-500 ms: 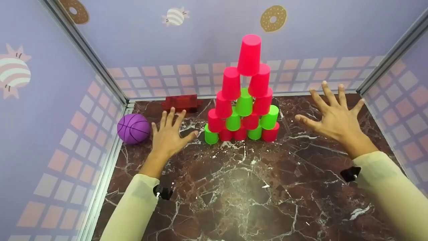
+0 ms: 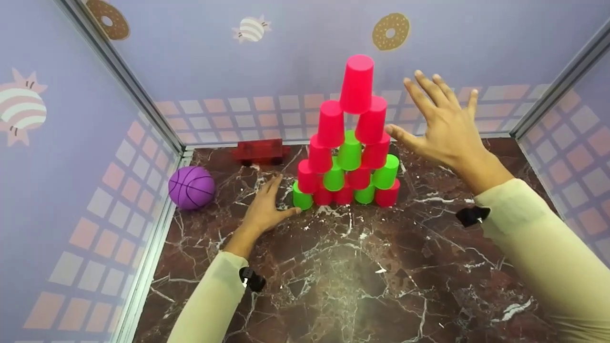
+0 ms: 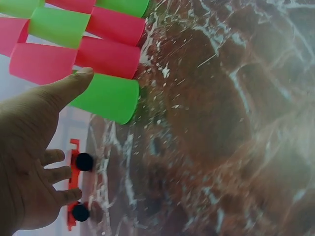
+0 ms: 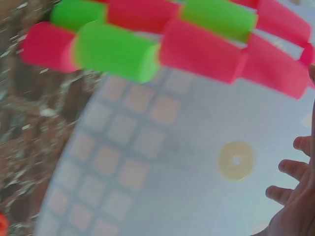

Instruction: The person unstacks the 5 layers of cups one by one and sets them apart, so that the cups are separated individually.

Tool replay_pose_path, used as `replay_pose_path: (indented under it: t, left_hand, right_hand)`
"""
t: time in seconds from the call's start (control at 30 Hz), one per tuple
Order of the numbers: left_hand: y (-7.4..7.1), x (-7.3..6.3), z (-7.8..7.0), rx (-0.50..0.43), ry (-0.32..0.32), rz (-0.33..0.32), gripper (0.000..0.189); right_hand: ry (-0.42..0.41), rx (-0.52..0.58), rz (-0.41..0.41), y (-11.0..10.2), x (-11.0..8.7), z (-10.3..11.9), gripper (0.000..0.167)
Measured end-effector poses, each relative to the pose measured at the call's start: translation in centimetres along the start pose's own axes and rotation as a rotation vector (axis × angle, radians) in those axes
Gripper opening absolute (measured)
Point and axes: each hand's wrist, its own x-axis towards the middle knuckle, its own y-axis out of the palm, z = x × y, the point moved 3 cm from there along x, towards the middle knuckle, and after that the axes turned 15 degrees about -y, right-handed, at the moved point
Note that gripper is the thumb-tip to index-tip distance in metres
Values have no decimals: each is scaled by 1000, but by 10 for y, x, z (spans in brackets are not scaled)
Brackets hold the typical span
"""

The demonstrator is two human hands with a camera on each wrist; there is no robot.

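A pyramid of upside-down pink and green cups stands near the back wall, with one pink cup [image 2: 358, 85] at its peak. Low on its left side is my left hand [image 2: 265, 209], fingers extended and thumb pointing at the green corner cup [image 2: 302, 196]. In the left wrist view the thumb overlaps that green cup [image 3: 110, 98]. On the other side my right hand [image 2: 450, 131] is raised with fingers spread, its thumb tip close to the pink cup [image 2: 372, 121] in the second row from the top. Neither hand holds anything.
A purple ball [image 2: 191, 187] sits by the left wall. Behind my left hand, a translucent red toy on black wheels [image 2: 260, 151] stands along the back edge. Patterned panels enclose the dark marble surface [image 2: 343, 286] at the back and both sides.
My left hand has moved right and slightly nearer me, toward the bottom cups. The right hand has risen and shifted left toward the stack's upper part. The cups stand as before.
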Motion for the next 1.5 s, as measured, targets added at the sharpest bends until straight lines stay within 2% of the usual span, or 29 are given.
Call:
replay_pose_path:
  t: [0.2,0.43,0.57,0.7,1.03,1.3,1.5]
  left_hand:
    - [19,4,-2,-91,-34,17,112]
    - [30,9,-8,-167,16,-29,100]
    - [35,13,-11,-222,19,-52,94]
    - [40,16,-15,-255,19,-66,89]
    - [46,20,-17,-253,20,-76,79]
    - [48,22,-17,-208,22,-111,60]
    - [46,22,-18,-194,52,-129,56]
  right_hand:
    - [-47,83,-78,-13,32,32,103]
    - [-69,250,-193,-19,61,54,101]
    - [-100,280,-236,-18,70,57,95]
    - [-109,287,-234,-16,74,57,88]
    - [-121,307,-256,-15,79,61,77]
    - [-164,317,-337,-20,77,60,66]
    - [-176,301,-402,-33,71,50,63]
